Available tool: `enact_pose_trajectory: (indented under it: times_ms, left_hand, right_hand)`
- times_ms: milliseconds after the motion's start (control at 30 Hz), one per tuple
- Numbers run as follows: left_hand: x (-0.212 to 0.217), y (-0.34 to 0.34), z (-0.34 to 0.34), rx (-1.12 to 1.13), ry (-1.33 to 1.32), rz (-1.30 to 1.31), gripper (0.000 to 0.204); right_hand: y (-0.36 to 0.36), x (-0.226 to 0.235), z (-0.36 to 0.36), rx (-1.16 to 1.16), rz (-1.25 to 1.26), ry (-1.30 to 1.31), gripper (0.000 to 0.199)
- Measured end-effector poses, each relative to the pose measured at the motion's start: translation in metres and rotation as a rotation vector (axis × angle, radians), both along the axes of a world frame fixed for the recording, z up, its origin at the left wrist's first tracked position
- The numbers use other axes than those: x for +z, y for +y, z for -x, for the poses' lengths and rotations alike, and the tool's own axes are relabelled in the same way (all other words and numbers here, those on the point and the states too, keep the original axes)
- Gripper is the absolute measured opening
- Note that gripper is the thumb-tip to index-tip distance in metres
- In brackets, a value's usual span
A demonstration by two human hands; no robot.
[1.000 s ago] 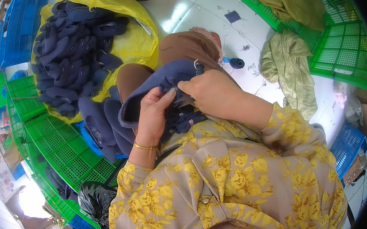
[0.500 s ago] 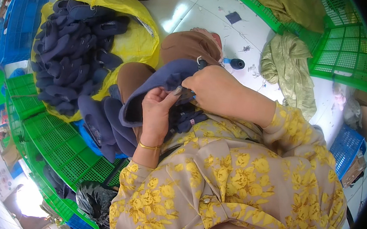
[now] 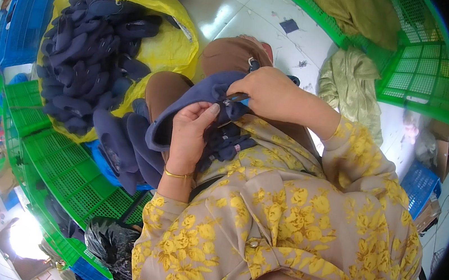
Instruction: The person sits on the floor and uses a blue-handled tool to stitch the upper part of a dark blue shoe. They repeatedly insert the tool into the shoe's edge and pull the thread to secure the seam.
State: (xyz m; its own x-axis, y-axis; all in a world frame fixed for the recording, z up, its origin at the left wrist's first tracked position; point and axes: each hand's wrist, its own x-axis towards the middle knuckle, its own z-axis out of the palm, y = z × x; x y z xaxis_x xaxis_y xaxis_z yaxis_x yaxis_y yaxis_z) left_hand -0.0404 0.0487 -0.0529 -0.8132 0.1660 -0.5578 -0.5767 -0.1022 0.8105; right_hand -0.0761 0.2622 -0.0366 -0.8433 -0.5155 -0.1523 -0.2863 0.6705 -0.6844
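The left hand (image 3: 187,129) pinches the navy piece (image 3: 199,94); best held taut. At its two o'clock, the right hand (image 3: 276,94) grips a dark tool (image 3: 237,96); angle that clear of skin.

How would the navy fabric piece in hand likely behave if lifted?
The navy fabric piece is probably pliable but not limp: it creases near the right hand, yet its edge holds a smooth curve. Its matte surface suggests decent grip, so slipping from the left hand seems unlikely. It likely won't roll, given its open, uneven shape.
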Motion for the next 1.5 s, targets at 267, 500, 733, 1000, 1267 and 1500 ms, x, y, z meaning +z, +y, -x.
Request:
enact_pose_trajectory:
  times_ms: [267,500,733,1000,1267,1500]
  left_hand:
    - [0.005,0.003,0.005,-0.001,-0.027,-0.066,0.010]
    - [-0.001,0.004,0.008,-0.032,-0.053,-0.085,0.010]
    - [-0.009,-0.002,0.007,-0.040,-0.046,-0.145,0.012]
    - [-0.013,-0.003,0.005,-0.023,-0.017,-0.149,0.011]
    - [-0.015,-0.004,0.001,0.009,-0.012,-0.180,0.011]
    - [-0.018,-0.008,0.001,0.008,0.001,-0.165,0.012]
  right_hand:
    - [0.011,0.003,0.013,0.049,0.222,-0.163,0.029]
    - [0.009,-0.006,0.020,0.090,0.255,-0.189,0.022]
    - [0.000,-0.007,0.016,0.103,0.077,-0.031,0.017]
    - [-0.019,-0.008,0.003,-0.117,0.083,0.040,0.027]
    - [-0.040,-0.004,-0.007,-0.166,0.149,0.034,0.044]
    - [-0.026,0.034,0.010,-0.031,0.189,0.361,0.029]
